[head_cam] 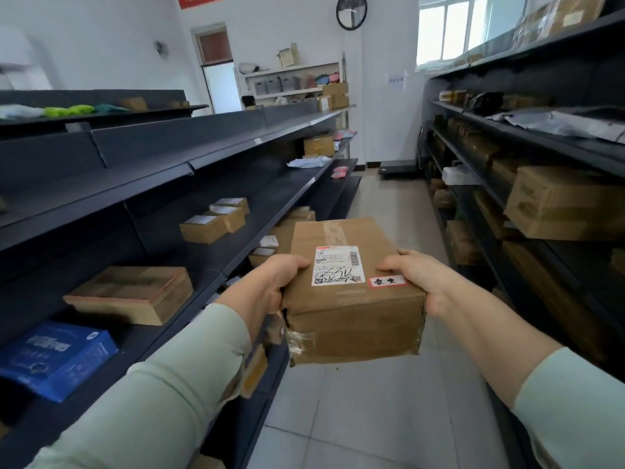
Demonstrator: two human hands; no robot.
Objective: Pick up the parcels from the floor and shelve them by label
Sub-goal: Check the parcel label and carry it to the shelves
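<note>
Left hand (270,286): our fingers closed on the parcel's left edge, thumb on top.
Right hand (422,279): closed likewise on its right edge.
Parcel (351,299): brown carton held between our fingers, above the floor (372,418); white label (336,265) faces up between the thumbs.
Left shelf (209,184): beyond our left fingers, holding small cartons (213,221).

left hand (270,286): gripping, thumb on top
right hand (419,279): same, opposite side
arms: extended forward, converging
</note>
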